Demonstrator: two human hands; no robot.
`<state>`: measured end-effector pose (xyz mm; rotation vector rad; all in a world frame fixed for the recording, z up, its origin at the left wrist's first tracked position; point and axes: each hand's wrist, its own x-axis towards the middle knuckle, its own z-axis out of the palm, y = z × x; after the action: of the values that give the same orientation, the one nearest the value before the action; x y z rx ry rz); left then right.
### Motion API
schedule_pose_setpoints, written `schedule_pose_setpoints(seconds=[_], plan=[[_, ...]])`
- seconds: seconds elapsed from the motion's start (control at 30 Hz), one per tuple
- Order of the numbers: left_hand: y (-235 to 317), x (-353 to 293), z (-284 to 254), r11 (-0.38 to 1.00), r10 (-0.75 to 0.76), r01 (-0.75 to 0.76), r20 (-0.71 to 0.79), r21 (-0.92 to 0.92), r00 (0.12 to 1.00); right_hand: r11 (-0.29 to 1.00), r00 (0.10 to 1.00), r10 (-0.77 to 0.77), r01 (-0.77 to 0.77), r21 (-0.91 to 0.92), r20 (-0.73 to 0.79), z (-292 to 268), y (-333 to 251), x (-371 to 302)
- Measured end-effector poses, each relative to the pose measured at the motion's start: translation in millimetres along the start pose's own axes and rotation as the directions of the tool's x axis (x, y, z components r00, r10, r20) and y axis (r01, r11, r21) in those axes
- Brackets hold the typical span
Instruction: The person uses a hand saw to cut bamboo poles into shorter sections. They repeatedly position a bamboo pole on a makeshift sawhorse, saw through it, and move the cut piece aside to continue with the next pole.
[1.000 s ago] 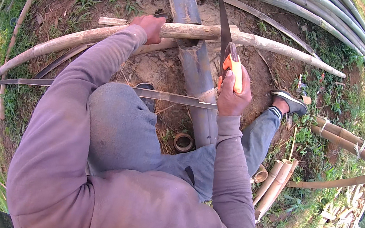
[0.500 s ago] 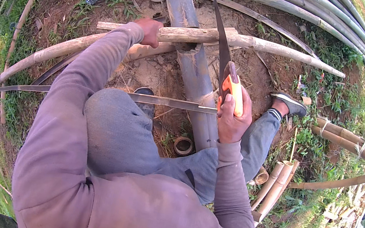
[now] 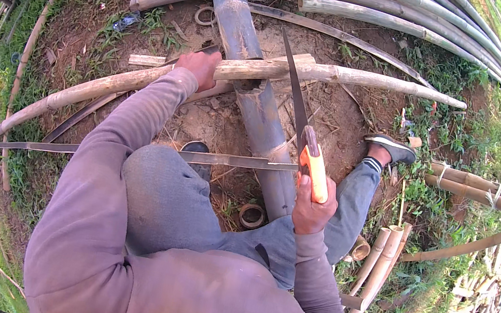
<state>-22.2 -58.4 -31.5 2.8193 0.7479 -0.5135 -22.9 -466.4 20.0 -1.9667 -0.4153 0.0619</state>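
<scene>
Head view: pulls the saw (image 3: 300, 115) nearer the body (image 3: 200, 288) than a second ago, wrapping the right hand (image 3: 313, 213) round its orange handle (image 3: 316, 169) and slanting the blade (image 3: 294, 81) across a pale bamboo pole (image 3: 259, 69). Clamps the left hand (image 3: 199, 68) on that pole, laid across a thick grey bamboo tube (image 3: 264, 117), left of the blade. Judging by that shift, seems to be on a pull stroke.

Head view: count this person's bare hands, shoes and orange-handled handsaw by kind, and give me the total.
Hands: 2, the left hand and the right hand
Shoes: 2, the right shoe and the left shoe, partly hidden
Handsaw: 1
Total: 5
</scene>
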Motion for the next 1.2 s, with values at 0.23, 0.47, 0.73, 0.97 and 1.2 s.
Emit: schedule_pose_setpoints(seconds=[0.23, 0.47, 0.73, 0.97, 1.2], plan=[[-1, 0, -12, 0.999, 0.028, -0.025, 0.085, -0.036, 0.996, 0.994, 0.999, -0.001, 0.007, 0.113, -0.048, 8, 7, 1], [1, 9, -13, 0.999, 0.033, -0.029, 0.095, -0.045, 0.995, 0.988, 0.99, -0.107, 0.116, 0.106, -0.088, 69, 22, 71], [-13, 19, -6, 0.981, 0.146, -0.125, 0.14, -0.145, 0.979, 0.991, 0.999, -0.039, 0.043, 0.124, -0.028, -25, 1, -59], [-19, 21, -4, 0.972, 0.186, -0.165, 0.116, -0.168, 0.976, 0.986, 0.998, -0.024, 0.032, 0.162, -0.051, 67, 23, 63], [-18, 21, -16, 0.914, 0.221, -0.048, 0.394, -0.404, 0.892, 0.977, 0.998, 0.069, -0.066, 0.205, -0.008, 55, 26, 39]])
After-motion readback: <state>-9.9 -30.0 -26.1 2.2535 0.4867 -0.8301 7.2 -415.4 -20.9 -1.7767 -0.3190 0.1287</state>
